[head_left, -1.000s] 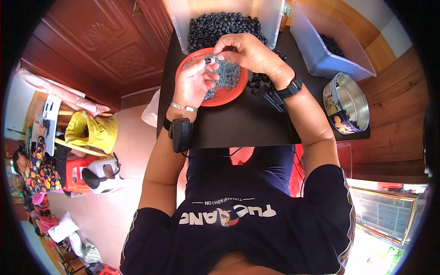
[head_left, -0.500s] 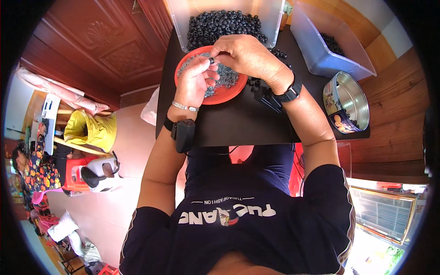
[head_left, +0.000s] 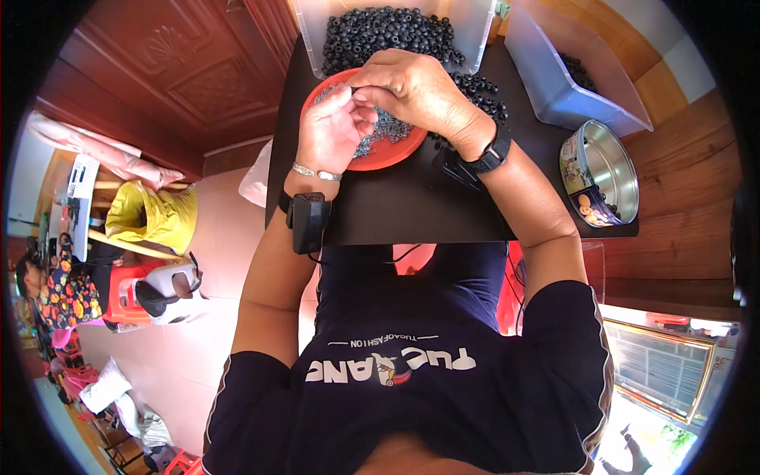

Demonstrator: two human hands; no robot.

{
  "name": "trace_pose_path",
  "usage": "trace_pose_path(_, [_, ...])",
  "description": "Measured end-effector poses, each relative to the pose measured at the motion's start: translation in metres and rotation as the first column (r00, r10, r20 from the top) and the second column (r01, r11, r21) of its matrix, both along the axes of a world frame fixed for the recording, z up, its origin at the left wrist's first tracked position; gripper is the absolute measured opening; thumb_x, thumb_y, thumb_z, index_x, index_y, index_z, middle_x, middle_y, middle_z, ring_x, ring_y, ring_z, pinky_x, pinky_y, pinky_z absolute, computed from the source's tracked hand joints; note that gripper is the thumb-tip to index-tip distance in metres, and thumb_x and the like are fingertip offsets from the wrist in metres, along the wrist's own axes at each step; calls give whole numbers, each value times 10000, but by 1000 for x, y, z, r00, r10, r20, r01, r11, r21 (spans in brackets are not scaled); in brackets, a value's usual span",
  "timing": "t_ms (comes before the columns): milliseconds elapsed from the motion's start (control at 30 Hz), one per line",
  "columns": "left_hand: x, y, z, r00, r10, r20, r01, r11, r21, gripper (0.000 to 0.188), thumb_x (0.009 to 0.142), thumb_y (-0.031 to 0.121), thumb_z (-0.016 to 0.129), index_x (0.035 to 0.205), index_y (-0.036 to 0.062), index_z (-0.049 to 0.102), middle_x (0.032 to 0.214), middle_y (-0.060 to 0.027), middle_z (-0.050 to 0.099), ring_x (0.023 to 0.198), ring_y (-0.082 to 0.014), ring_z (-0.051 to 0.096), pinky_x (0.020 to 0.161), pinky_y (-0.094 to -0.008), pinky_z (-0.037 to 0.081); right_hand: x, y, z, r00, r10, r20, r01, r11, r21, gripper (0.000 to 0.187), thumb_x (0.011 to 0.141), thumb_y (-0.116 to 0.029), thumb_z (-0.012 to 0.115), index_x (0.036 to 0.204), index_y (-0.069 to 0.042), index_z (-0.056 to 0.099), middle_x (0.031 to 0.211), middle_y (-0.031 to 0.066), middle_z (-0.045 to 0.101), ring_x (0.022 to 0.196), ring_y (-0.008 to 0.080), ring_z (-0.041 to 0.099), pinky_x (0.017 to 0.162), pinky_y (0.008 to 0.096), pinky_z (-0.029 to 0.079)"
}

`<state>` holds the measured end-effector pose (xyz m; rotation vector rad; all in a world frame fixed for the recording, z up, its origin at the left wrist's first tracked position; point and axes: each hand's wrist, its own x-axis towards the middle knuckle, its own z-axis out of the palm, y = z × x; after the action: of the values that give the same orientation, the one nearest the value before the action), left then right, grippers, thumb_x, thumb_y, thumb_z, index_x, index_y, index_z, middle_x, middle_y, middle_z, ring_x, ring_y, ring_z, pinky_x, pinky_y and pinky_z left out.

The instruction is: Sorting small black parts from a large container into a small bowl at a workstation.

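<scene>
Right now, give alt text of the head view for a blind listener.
A person's left hand and right hand are close together over a red bowl of small grey pieces on a dark table. Beyond stands a clear bin of black beads; rightward, loose beads, another bin and a tin.

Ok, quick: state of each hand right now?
Left hand: half curled; whether it grips anything cannot be told.
Right hand: closed in a pinch; anything inside is hidden.

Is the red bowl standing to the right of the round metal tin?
No, the red bowl stands left of the round metal tin on the dark table.
</scene>
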<state>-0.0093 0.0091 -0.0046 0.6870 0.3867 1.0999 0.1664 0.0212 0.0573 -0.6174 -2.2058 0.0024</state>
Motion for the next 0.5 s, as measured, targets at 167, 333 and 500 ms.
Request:
trace_pose_path(167, [4,-6,9,997,50,-50,-49,998,33,242,888,264,555,981,42,583,859,-63,616,734,-179,593,641,-291,447,14,6,16,976,219,-9,-208,912,-353,192,819,-42,664,1010,-53,673,856,58,645,815,167,639,717,277,502])
trace_pose_path(333, [0,-2,5,995,90,-36,-90,996,3,232,888,255,559,948,34,595,879,-75,625,740,-179,600,661,-290,459,49,22,24,990,33,139,33,894,-446,159,835,-90,638,978,-25,665,887,82,669,803,211,650,717,307,503])
trace_pose_path(500, [-3,-1,5,995,91,-29,-91,996,-2,235,894,249,553,947,25,605,868,-83,633,728,-186,610,666,-291,463,65,29,20,857,-173,485,353,883,-308,162,738,-126,658,867,-29,665,769,126,658,733,276,633,678,345,493])
